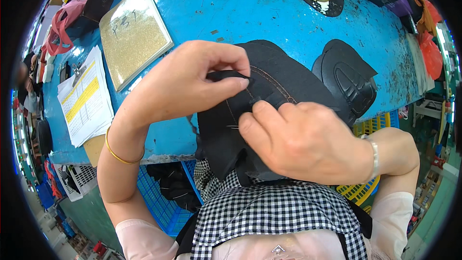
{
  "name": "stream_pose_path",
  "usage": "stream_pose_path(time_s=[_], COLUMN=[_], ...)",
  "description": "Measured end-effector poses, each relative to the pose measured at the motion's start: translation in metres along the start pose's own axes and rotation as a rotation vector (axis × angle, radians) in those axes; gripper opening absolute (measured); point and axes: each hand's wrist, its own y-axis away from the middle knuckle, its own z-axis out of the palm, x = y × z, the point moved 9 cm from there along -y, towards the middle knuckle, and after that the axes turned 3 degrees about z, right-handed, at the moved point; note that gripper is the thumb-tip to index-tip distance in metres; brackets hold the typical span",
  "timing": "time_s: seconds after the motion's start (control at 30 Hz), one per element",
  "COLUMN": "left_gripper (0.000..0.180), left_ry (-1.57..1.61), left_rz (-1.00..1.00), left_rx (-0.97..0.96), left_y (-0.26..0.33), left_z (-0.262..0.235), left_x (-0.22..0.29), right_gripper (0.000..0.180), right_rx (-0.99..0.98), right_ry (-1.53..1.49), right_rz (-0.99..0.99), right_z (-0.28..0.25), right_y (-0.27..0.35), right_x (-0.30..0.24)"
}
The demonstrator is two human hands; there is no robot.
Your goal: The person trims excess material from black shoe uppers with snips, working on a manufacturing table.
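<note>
Black stitched fabric shoe-upper panel (269, 91): left hand (187, 82) pinches its edge; right hand (298, 139) closed, gripping it.

Matt black stitched fabric piece (269, 91); worn glossy blue-painted table (269, 14)

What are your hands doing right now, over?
Left hand pinching black strip. Right hand pressing black stitched fabric piece. Nothing blocking, over.

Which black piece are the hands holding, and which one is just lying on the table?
Both hands, left hand and right hand, pinch the stitched black fabric piece. The moulded, ridged black piece lies untouched on the blue table to the right.
</note>
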Motion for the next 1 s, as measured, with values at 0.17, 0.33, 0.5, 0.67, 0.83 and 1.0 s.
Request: stream_pose_path(time_s=[0.17, 0.33, 0.5, 0.67, 0.83, 1.0], left_gripper=[0.009, 0.008, 0.01, 0.012, 0.01, 0.011], left_ry=[0.17, 0.161, 0.281, 0.349, 0.353, 0.355], left_rz=[-0.122, -0.093, -0.066, 0.045, 0.117, 0.118], left_rx=[0.222, 0.372, 0.583, 0.715, 0.702, 0.704], left_y=[0.021, 0.046, 0.068, 0.085, 0.086, 0.083], left_z=[-0.037, -0.064, -0.081, -0.1, -0.1, -0.088], left_x=[-0.008, -0.016, -0.025, -0.022, -0.012, 0.0], right_gripper=[0.014, 0.052, 0.028, 0.032, 0.031, 0.028], right_rx=[0.184, 0.086, 0.063, 0.129, 0.274, 0.258], right_ry=[0.011, -0.004, -0.094, -0.222, -0.392, -1.042], right_rz=[0.064, 0.164, 0.118, 0.13, 0.195, 0.393], right_z=[0.0, 0.002, 0.0, -0.001, 0.004, 0.023], right_y=[0.0, 0.006, -0.002, 0.006, 0.018, 0.034], right_x=[-0.006, -0.006, -0.008, 0.002, 0.014, 0.055])
